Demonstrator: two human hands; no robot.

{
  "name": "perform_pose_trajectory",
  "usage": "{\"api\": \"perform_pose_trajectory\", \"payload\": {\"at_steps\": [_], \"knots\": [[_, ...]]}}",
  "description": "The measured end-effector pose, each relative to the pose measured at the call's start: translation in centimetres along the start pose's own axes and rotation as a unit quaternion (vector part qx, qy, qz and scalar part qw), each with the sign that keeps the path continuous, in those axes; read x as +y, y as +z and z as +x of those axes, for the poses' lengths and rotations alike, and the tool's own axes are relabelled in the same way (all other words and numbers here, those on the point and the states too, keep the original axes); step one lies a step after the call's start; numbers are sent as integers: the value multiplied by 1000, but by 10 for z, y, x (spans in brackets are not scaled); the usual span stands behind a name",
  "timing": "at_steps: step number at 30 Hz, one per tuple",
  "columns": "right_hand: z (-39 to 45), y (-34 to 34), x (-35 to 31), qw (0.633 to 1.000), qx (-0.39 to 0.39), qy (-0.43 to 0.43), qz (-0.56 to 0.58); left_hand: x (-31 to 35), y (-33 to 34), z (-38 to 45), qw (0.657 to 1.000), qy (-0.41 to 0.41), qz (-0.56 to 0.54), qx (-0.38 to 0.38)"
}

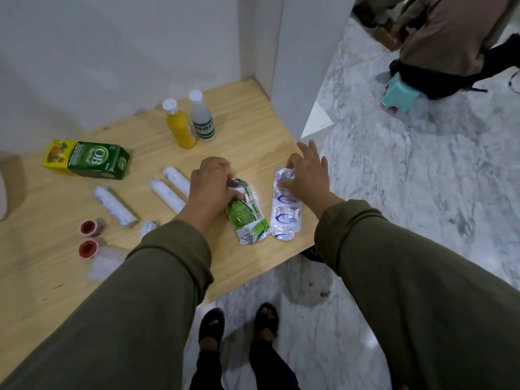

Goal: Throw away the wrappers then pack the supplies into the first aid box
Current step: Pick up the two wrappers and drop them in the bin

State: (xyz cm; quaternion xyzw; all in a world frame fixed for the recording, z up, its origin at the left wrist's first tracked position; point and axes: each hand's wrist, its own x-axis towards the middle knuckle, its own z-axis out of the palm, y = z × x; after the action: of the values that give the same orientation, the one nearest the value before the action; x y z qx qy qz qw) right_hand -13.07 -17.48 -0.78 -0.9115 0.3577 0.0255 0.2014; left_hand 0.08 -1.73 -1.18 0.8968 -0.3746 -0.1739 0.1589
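Head view: left hand curled on upper end of green-printed foil blister strip, thumb and fingers gripping it, strip flat on wooden table. Right hand fingers spread, resting on top of silver blister strip with blue rings just beside green one (curl round it not visible). Behind: yellow bottle, white bottle. Left: green OB Herbal carton, white rolled bandages, two red-capped vials.
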Motion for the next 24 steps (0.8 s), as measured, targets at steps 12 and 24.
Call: {"api": "perform_pose_trajectory", "payload": {"at_steps": [12,24], "knots": [[-50,-57,35,972,114,190,82,69,-18,28,979,107,-172,-3],[-113,-105,146,882,274,353,150,226,24,63,947,260,-186,-44]]}}
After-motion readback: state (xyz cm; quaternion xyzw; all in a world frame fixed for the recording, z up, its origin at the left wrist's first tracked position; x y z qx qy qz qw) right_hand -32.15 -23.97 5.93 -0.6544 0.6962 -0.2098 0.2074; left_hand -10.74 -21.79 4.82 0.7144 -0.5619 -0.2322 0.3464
